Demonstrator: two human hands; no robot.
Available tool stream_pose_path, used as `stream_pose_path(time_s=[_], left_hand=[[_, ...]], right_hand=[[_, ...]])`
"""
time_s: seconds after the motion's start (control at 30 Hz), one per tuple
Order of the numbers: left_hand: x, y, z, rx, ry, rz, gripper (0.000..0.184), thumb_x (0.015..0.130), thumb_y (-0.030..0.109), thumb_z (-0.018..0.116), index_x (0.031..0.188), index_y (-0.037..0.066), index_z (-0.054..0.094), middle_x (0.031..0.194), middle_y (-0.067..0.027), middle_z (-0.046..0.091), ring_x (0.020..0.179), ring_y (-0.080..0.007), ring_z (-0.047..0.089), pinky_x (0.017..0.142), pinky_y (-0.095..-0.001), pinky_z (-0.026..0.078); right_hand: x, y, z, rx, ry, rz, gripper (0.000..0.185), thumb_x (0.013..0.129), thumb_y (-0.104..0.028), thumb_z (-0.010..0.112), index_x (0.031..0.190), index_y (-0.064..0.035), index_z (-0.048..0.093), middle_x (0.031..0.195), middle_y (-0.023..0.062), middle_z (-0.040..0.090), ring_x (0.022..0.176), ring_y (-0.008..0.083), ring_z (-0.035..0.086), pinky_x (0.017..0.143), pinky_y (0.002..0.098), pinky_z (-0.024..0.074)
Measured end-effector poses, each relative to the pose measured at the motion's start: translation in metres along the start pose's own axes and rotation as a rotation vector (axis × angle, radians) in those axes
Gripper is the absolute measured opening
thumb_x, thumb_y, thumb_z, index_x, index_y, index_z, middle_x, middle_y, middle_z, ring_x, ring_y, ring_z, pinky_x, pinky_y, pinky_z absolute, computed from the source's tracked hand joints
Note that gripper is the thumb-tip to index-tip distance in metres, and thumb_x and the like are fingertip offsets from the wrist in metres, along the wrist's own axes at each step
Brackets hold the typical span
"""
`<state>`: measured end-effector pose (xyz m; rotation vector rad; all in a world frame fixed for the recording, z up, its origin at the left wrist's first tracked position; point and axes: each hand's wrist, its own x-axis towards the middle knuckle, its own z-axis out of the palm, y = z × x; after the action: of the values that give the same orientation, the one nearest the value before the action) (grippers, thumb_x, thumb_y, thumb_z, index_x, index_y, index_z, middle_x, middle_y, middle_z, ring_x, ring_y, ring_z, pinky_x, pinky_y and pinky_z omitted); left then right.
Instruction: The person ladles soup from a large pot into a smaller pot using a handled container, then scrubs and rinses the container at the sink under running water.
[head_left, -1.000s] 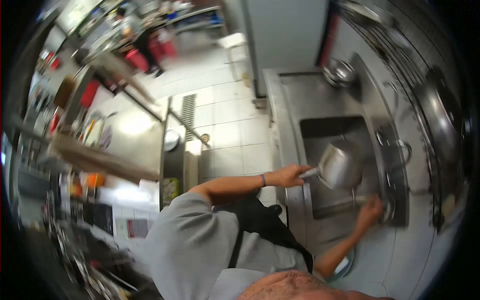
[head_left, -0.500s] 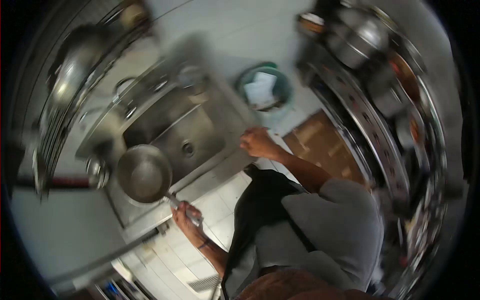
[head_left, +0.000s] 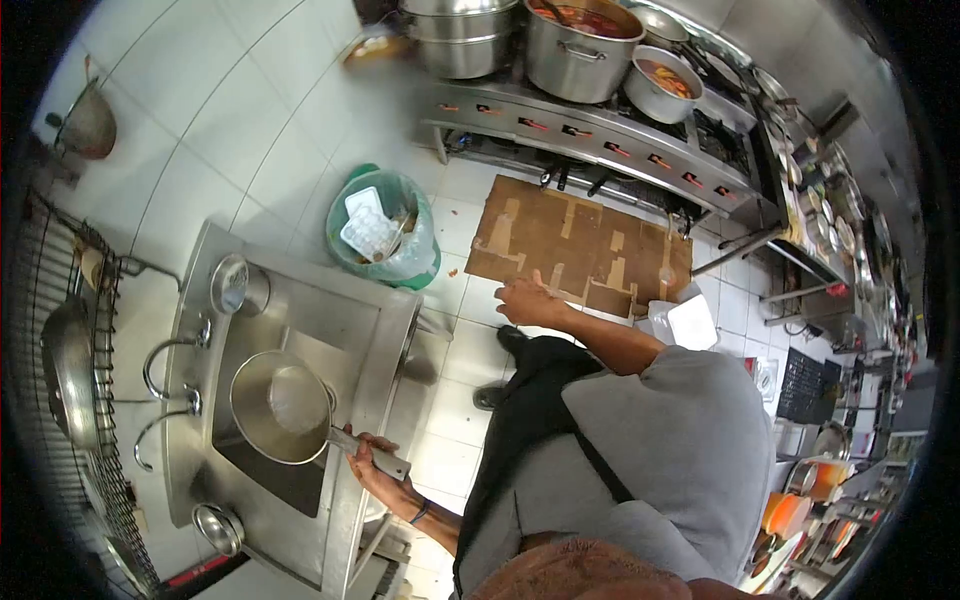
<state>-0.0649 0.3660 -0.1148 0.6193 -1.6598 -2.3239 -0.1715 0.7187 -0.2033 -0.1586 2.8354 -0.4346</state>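
Observation:
My left hand (head_left: 372, 468) is closed around the handle of a metal saucepan (head_left: 270, 415), its thumb lying over the grip. The pan is held over the stainless steel sink (head_left: 375, 375), and its inside looks bare apart from a pale shine at the bottom. Out over the floor, my right hand (head_left: 530, 302) holds nothing, its fingers loosely apart. Below that hand lies a flat sheet of brown cardboard (head_left: 580, 245). Two curved taps (head_left: 165, 365) rise along the sink's wall side.
A lined green bin (head_left: 410, 255) holding a white tray stands beyond the sink. Large pots (head_left: 580, 65) of food sit on the stove (head_left: 590, 140). Metal bowls (head_left: 218, 528) rest on the sink's edge. A wire rack (head_left: 110, 400) with pans hangs at left.
The view has swung to the right, bringing the stove and cardboard toward the middle. My left hand still grips the saucepan over the sink. My right hand's fingers look more spread.

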Motion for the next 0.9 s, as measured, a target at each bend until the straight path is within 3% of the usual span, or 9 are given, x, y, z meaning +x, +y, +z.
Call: stream_pose_path(time_s=[0.13, 0.27, 0.4, 0.47, 0.5, 0.6, 0.73, 0.8, 0.9], left_hand=[[0.0, -0.02, 0.034, 0.077, -0.067, -0.05, 0.061, 0.082, 0.03, 0.06, 0.134, 0.002, 0.042, 0.085, -0.0023, 0.053, 0.07, -0.0122, 0.05, 0.062, -0.0272, 0.044], [-0.009, -0.037, 0.081, 0.07, -0.21, -0.082, 0.056, 0.083, 0.025, 0.059, 0.132, 0.002, 0.045, 0.078, -0.002, 0.054, 0.066, -0.012, 0.049, 0.06, -0.0271, 0.044], [-0.026, -0.045, 0.152, 0.155, -0.258, -0.166, 0.05, 0.076, 0.026, 0.06, 0.114, -0.004, 0.054, 0.067, -0.0071, 0.052, 0.062, -0.0178, 0.049, 0.061, -0.0304, 0.041], [-0.027, -0.064, 0.181, 0.158, -0.278, -0.326, 0.042, 0.08, 0.026, 0.056, 0.11, -0.003, 0.056, 0.064, -0.0074, 0.054, 0.059, -0.0186, 0.052, 0.058, -0.0299, 0.042], [-0.028, -0.075, 0.197, 0.095, -0.383, -0.376, 0.043, 0.081, 0.024, 0.058, 0.116, -0.001, 0.053, 0.067, -0.0051, 0.054, 0.059, -0.0166, 0.052, 0.057, -0.0289, 0.043], [-0.043, -0.094, 0.247, 0.102, -0.505, -0.546, 0.045, 0.084, 0.025, 0.059, 0.122, 0.002, 0.052, 0.073, -0.0029, 0.054, 0.065, -0.0138, 0.053, 0.058, -0.0278, 0.045], [-0.089, -0.114, 0.342, 0.279, -0.635, -0.66, 0.052, 0.085, 0.028, 0.056, 0.127, 0.0, 0.049, 0.072, -0.002, 0.051, 0.067, -0.0113, 0.051, 0.062, -0.0256, 0.042], [-0.109, -0.124, 0.379, 0.407, -0.757, -0.61, 0.053, 0.085, 0.028, 0.056, 0.129, -0.001, 0.047, 0.071, -0.0025, 0.049, 0.065, -0.0112, 0.049, 0.064, -0.0253, 0.04], [-0.108, -0.147, 0.42, 0.389, -0.973, -0.805, 0.051, 0.086, 0.025, 0.057, 0.128, -0.001, 0.043, 0.073, -0.0014, 0.046, 0.066, -0.0123, 0.045, 0.063, -0.0269, 0.038]], right_hand=[[-0.015, 0.046, 0.021, 0.079, -0.048, 0.056, 0.029, 0.085, -0.028, 0.06, 0.105, -0.0071, 0.065, 0.107, 0.0189, 0.058, 0.107, 0.0359, 0.054, 0.085, 0.0567, 0.035], [-0.042, 0.082, 0.014, 0.14, -0.147, 0.172, 0.033, 0.084, -0.031, 0.061, 0.111, -0.0101, 0.065, 0.115, 0.0194, 0.057, 0.113, 0.0364, 0.051, 0.093, 0.0553, 0.0325], [-0.071, 0.157, 0.029, 0.206, -0.217, 0.351, 0.039, 0.084, -0.035, 0.061, 0.116, -0.0125, 0.062, 0.119, 0.0174, 0.056, 0.118, 0.035, 0.049, 0.095, 0.0557, 0.0303], [-0.095, 0.201, 0.047, 0.212, -0.116, 0.467, 0.038, 0.086, -0.036, 0.059, 0.117, -0.0146, 0.062, 0.122, 0.0137, 0.057, 0.118, 0.0306, 0.05, 0.095, 0.0542, 0.029], [-0.104, 0.226, 0.045, 0.271, -0.212, 0.539, 0.037, 0.086, -0.036, 0.058, 0.116, -0.0146, 0.062, 0.121, 0.0128, 0.058, 0.117, 0.0295, 0.051, 0.096, 0.0547, 0.028], [-0.153, 0.301, 0.076, 0.164, -0.114, 0.677, 0.042, 0.085, -0.043, 0.055, 0.114, -0.0136, 0.063, 0.115, 0.0143, 0.06, 0.113, 0.0312, 0.052, 0.093, 0.0618, 0.029], [-0.228, 0.388, 0.146, 0.387, -0.049, 1.03, 0.04, 0.087, -0.034, 0.055, 0.119, -0.0104, 0.057, 0.121, 0.0156, 0.056, 0.115, 0.0323, 0.052, 0.097, 0.0628, 0.03], [-0.272, 0.407, 0.154, 0.498, -0.085, 1.207, 0.038, 0.087, -0.034, 0.056, 0.117, -0.0107, 0.058, 0.124, 0.014, 0.056, 0.119, 0.0304, 0.051, 0.094, 0.0616, 0.0358], [-0.326, 0.411, 0.183, 0.62, -0.047, 1.353, 0.037, 0.087, -0.032, 0.057, 0.118, -0.0122, 0.058, 0.123, 0.013, 0.056, 0.117, 0.0302, 0.052, 0.093, 0.0623, 0.0355]])
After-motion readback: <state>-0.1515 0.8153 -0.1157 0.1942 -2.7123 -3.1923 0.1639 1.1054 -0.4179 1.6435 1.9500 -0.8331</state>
